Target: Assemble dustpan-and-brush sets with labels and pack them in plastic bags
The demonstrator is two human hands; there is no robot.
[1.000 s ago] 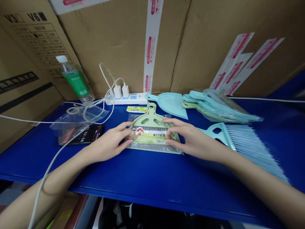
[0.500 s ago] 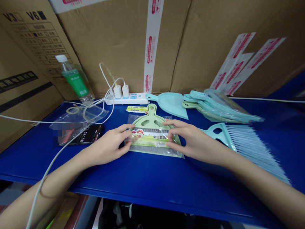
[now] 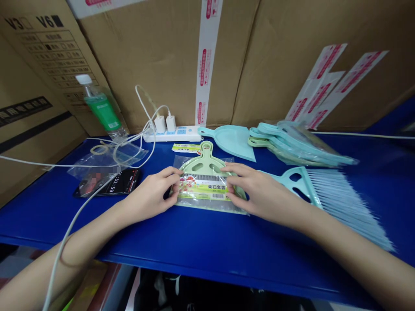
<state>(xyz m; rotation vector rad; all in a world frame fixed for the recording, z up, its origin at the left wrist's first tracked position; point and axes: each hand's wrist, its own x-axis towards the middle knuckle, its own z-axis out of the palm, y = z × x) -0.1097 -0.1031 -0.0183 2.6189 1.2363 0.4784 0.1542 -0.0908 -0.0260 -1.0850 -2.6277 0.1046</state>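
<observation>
A light green dustpan and brush set (image 3: 206,166) lies on the blue tabletop in a clear plastic bag, its handle pointing away from me. A yellow-green card label (image 3: 204,188) crosses the middle, over grey bristles. At the bag's left edge my left hand (image 3: 158,190) is closed, thumb and fingers bent onto the plastic. My right hand (image 3: 251,185) curls likewise over the right side, fingertips on the bag near the label. Partly behind my right forearm lies a light blue hand brush (image 3: 343,203) with its bristles to the right.
Behind the bag lie a loose blue dustpan (image 3: 233,140) and another label (image 3: 186,148). Several bagged dustpans (image 3: 301,144) are piled at right. A power strip (image 3: 175,134), white cables, a bottle (image 3: 103,110) and a phone (image 3: 123,183) stand or lie left and back, before cardboard boxes (image 3: 155,56).
My right hand has shifted slightly left along the bag. The label's printing shows more clearly, with its barcode now visible. My left hand has barely moved.
</observation>
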